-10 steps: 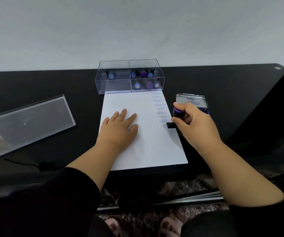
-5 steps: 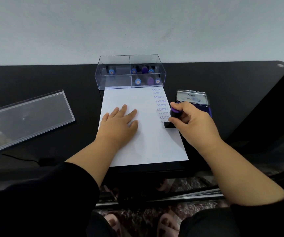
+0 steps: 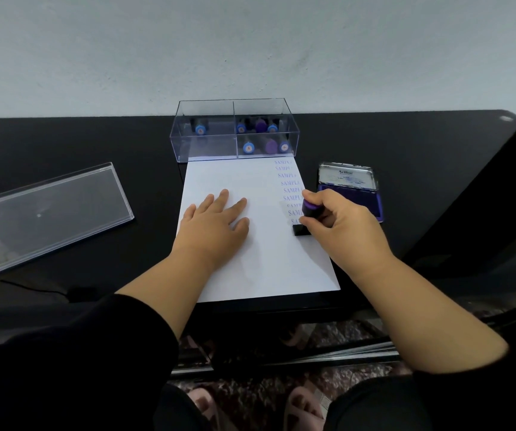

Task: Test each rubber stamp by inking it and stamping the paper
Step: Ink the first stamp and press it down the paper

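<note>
A white sheet of paper [image 3: 275,262] lies on the black table, with a column of several blue "SAMPLE" prints [image 3: 290,190] down its right side. My left hand [image 3: 213,227] rests flat on the sheet, fingers spread. My right hand [image 3: 340,225] grips a rubber stamp with a purple top [image 3: 309,209]; its black base [image 3: 300,230] is pressed onto the paper at the bottom of the column. The open ink pad [image 3: 353,197], purple with a metal lid, sits just right of the paper.
A clear two-compartment box [image 3: 207,147] at the paper's far end holds one blue-topped stamp on the left and several blue and purple ones [image 3: 266,138] on the right. Its clear lid [image 3: 42,213] lies at the left. A cable [image 3: 48,290] runs near the front edge.
My right hand has brought the stamp from beside the ink pad down onto the paper, below the last print. My left hand has stayed flat on the sheet.
</note>
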`<state>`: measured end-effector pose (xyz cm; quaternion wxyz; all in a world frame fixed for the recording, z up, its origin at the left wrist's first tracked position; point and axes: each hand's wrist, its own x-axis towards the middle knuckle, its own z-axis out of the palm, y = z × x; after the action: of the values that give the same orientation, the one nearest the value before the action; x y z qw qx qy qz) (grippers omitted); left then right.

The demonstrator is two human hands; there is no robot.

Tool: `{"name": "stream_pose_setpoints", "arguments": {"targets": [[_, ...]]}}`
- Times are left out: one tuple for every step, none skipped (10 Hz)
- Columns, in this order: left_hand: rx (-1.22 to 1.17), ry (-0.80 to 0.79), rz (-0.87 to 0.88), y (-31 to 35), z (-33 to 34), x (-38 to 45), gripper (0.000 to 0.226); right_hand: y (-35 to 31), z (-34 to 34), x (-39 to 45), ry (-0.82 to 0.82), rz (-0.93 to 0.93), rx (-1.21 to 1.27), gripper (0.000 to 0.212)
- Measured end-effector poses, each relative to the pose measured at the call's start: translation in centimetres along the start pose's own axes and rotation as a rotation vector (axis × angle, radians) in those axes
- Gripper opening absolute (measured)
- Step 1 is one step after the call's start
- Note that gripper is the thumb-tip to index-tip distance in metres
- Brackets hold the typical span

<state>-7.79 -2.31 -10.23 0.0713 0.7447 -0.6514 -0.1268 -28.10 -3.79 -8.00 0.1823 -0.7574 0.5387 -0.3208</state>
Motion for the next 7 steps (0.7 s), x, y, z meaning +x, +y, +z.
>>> {"name": "stream_pose_setpoints", "arguments": {"targets": [[-0.004, -0.002, -0.002, 0.0, 0.0, 0.0, 0.048, 0.0, 0.0, -0.1, 0.005, -0.019, -0.005, 0.032], [-0.003, -0.003, -0.001, 0.0, -0.1, -0.1, 0.048, 0.0, -0.2, 0.0, 0.011, -0.003, 0.014, 0.033], [-0.003, 0.003, -0.001, 0.0, -0.1, -0.1, 0.048, 0.3, -0.9, 0.4, 0.133, 0.056, 0.13, 0.034], [-0.015, 0.008, -0.005, 0.0, 0.0, 0.0, 0.048, 0.7, -1.7, 0.8, 0.199, 0.102, 0.21, 0.033], [-0.013, 0.008, -0.005, 0.0, 0.1, 0.0, 0.048, 1.3, -2.1, 1.0, 0.227, 0.124, 0.24, 0.032], [-0.012, 0.007, -0.003, 0.0, 0.1, 0.0, 0.048, 1.6, -2.4, 1.1, 0.24, 0.142, 0.259, 0.032], [-0.009, 0.008, -0.002, 0.0, 0.0, 0.0, 0.048, 1.6, -2.5, 1.1, 0.244, 0.144, 0.266, 0.032]]}}
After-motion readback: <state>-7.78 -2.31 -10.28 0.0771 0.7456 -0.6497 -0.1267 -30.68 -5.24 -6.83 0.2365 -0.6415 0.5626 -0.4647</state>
